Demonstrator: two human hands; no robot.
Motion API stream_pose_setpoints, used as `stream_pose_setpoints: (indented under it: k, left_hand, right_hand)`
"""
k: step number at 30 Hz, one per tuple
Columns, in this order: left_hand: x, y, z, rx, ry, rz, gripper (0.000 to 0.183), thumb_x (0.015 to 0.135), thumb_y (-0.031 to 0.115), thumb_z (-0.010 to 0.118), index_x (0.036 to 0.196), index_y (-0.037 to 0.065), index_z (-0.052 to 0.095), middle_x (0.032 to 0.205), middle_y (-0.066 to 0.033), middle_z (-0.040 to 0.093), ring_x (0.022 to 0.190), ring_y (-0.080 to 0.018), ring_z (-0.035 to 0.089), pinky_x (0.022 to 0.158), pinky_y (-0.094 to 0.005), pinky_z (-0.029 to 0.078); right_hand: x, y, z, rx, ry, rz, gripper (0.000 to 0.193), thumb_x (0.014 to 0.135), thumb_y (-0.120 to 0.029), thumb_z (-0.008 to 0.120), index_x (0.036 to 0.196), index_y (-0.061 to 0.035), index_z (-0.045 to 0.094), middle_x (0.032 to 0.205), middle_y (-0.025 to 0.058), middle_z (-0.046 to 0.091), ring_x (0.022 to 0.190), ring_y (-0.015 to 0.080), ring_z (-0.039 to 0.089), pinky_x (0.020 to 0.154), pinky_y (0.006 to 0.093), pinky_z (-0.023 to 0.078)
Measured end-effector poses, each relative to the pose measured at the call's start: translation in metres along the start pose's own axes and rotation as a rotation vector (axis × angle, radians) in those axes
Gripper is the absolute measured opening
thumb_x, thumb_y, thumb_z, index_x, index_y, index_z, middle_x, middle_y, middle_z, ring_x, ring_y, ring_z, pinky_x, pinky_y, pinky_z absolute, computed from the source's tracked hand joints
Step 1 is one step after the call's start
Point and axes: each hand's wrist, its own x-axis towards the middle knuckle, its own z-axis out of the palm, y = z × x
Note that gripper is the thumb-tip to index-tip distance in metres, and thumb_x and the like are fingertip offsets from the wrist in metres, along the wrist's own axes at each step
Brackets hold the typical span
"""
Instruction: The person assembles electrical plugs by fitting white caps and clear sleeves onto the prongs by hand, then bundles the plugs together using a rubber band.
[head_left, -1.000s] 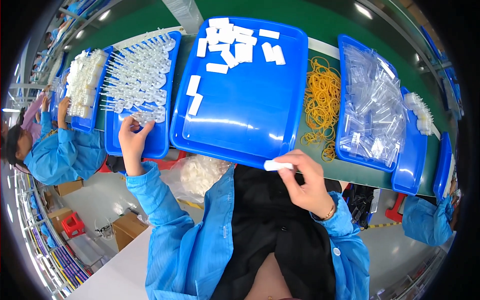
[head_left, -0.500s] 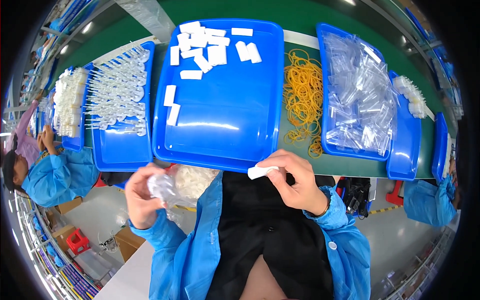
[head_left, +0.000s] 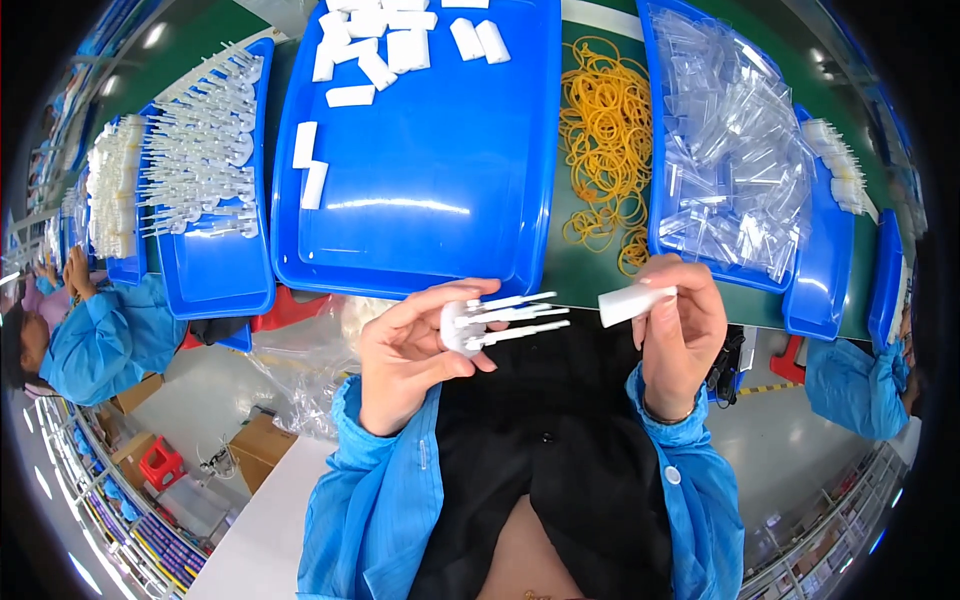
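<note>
My left hand (head_left: 395, 355) is closed on a white pronged plastic piece (head_left: 462, 328). Its round base sits between fingers and thumb, and several thin prongs point right. To the right, my right hand (head_left: 685, 330) pinches a short white cylindrical piece (head_left: 630, 304), tilted slightly, its wider end facing the prongs. A gap separates the two pieces. Both hands are just in front of the large blue tray (head_left: 420, 250). More white pieces (head_left: 350, 96) like the one in my right hand lie in that tray, mostly heaped at its far left.
Yellow rubber bands (head_left: 603, 130) lie on the green table right of the tray. A blue tray (head_left: 655, 232) beyond them holds clear plastic sleeves (head_left: 735, 140). On the left, another tray (head_left: 222, 285) carries pronged pieces (head_left: 205, 150). Co-workers in blue sleeves (head_left: 110, 335) sit at both sides.
My left hand has moved right, toward the middle, turning the pronged piece so its prongs point right. My right hand has moved right and slightly up with the white cylindrical piece. The view has shifted.
</note>
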Motion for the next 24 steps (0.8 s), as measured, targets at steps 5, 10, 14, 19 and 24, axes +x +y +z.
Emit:
stream_pose_setpoints:
  k: [5, 10, 14, 19, 24]
  left_hand:
    - [0.0, -0.006, 0.006, 0.073, -0.001, 0.053, 0.052, 0.073, -0.003, 0.069, 0.12, -0.006, 0.049, 0.117, -0.0254, 0.053, 0.099, -0.032, 0.06, 0.071, -0.0369, 0.058]
    - [0.0, -0.01, 0.006, 0.118, 0.022, 0.136, 0.054, 0.072, -0.003, 0.07, 0.122, -0.004, 0.049, 0.115, -0.0258, 0.054, 0.098, -0.032, 0.061, 0.072, -0.0373, 0.058]
    - [-0.001, -0.008, 0.012, 0.281, 0.097, 0.104, 0.063, 0.069, 0.021, 0.077, 0.121, -0.004, 0.05, 0.11, -0.0267, 0.056, 0.093, -0.0363, 0.062, 0.068, -0.0398, 0.058]
    - [-0.002, -0.009, 0.009, 0.31, 0.078, 0.114, 0.061, 0.068, 0.016, 0.077, 0.119, -0.006, 0.051, 0.109, -0.0252, 0.057, 0.093, -0.0346, 0.062, 0.07, -0.0404, 0.058]
    - [-0.002, -0.008, 0.008, 0.342, 0.094, 0.136, 0.055, 0.065, -0.004, 0.076, 0.116, -0.006, 0.054, 0.108, -0.0221, 0.06, 0.09, -0.0249, 0.064, 0.077, -0.0338, 0.055]
  right_hand:
    - [0.002, 0.002, 0.006, -0.057, -0.063, -0.081, 0.016, 0.089, -0.006, 0.053, 0.1, 0.0059, 0.055, 0.088, 0.0108, 0.056, 0.073, 0.0109, 0.049, 0.065, 0.0212, 0.04]
    - [0.002, 0.003, 0.008, -0.034, -0.113, -0.087, 0.014, 0.088, -0.002, 0.053, 0.1, 0.0059, 0.055, 0.089, 0.0117, 0.057, 0.075, 0.0114, 0.05, 0.067, 0.0222, 0.04]
    - [0.002, 0.004, 0.007, -0.004, -0.098, -0.014, 0.015, 0.089, -0.004, 0.053, 0.1, 0.006, 0.055, 0.09, 0.0112, 0.057, 0.076, 0.0105, 0.05, 0.067, 0.0226, 0.041]
    - [0.001, 0.002, 0.0, 0.101, -0.109, 0.201, 0.016, 0.09, -0.006, 0.053, 0.1, 0.0053, 0.056, 0.092, 0.0102, 0.057, 0.078, 0.0099, 0.052, 0.068, 0.0227, 0.042]
    - [0.002, 0.002, 0.009, -0.05, -0.006, 0.085, 0.015, 0.089, -0.005, 0.053, 0.099, 0.0053, 0.057, 0.092, 0.0094, 0.057, 0.079, 0.0104, 0.054, 0.069, 0.0216, 0.043]
